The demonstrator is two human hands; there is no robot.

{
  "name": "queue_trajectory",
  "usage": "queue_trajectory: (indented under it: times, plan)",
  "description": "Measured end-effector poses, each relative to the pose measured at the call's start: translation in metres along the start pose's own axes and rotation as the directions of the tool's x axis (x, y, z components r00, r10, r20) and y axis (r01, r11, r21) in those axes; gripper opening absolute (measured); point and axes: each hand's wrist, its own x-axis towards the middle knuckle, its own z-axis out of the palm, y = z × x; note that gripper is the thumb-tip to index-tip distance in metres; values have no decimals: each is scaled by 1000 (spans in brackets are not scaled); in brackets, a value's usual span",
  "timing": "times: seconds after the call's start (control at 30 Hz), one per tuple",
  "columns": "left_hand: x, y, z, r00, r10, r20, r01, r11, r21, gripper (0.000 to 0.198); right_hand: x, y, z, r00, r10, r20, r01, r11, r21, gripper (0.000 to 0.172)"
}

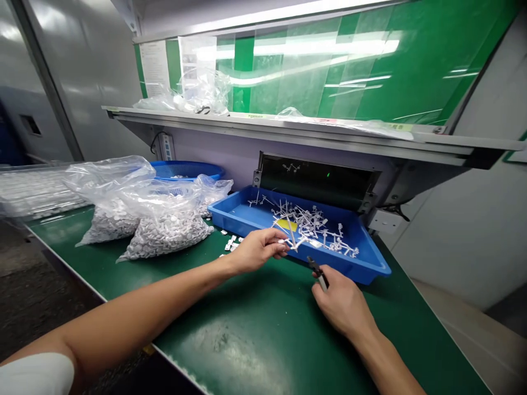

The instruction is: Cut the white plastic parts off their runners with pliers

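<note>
My left hand [260, 250] is closed in a pinch on a white plastic sprue [295, 243], which sticks out to the right past my fingertips, in front of the blue tray [288, 255]. Wrapped round a pair of nippers [318, 272], my right hand [345, 300] is just right of the sprue, and the dark jaws point up and left, apart from it. More white sprues [307, 219] lie tangled in the tray, around a yellow piece [285, 224]. Several small white parts [231, 244] lie on the green tabletop beside my left hand.
Clear bags [167, 227] full of small white parts stand at the left, before a blue basket [187, 169]. Stacked clear plastic trays [33, 186] sit at the far left. A shelf [263, 125] overhangs the back, above a dark panel [317, 178] behind the blue tray.
</note>
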Motion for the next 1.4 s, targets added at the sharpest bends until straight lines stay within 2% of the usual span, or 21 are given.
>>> queue_trajectory:
  times: [0.07,0.13,0.23,0.3,0.4,0.5,0.73,0.9,0.97,1.13,1.23,1.4]
  plan:
    - [-1,-11,11,999,28,29,-24,991,-129,25,-3,-8,4,998,-57,16,57,998,7,14]
    - [-7,-16,21,997,62,48,-54,987,-150,25,-6,-14,9,995,-100,-1,100,995,19,19]
    - [-15,-19,28,995,100,-8,-100,993,-65,26,-6,-17,15,994,-107,-36,108,994,15,26]
    - [-17,-20,27,989,142,-47,-141,990,21,25,-6,-15,18,996,-87,-14,87,996,-9,28]
    - [-17,-23,24,972,227,-59,-222,971,83,23,-5,-11,20,996,-87,2,87,996,-35,29]
    - [-17,-24,23,963,263,-63,-256,961,103,23,-6,-10,20,992,-123,-24,122,992,-26,28]
    - [-18,-27,25,973,221,-70,-217,974,57,27,-7,-21,9,992,-107,62,106,994,31,15]
    - [-18,-31,26,999,36,26,-29,975,-221,33,-7,-21,6,992,-116,46,115,993,23,15]
    - [-18,-31,25,998,7,61,9,966,-257,32,-8,-21,4,993,-97,60,94,995,43,13]
    - [-17,-25,20,998,65,7,-62,978,-199,32,-9,-22,3,993,-95,75,90,993,74,11]
    - [-18,-22,19,999,54,0,-54,986,-158,25,-8,-19,6,989,-135,57,132,990,42,15]
    - [-18,-21,18,995,101,-7,-101,985,-139,24,-7,-13,11,979,-206,9,206,978,-42,24]
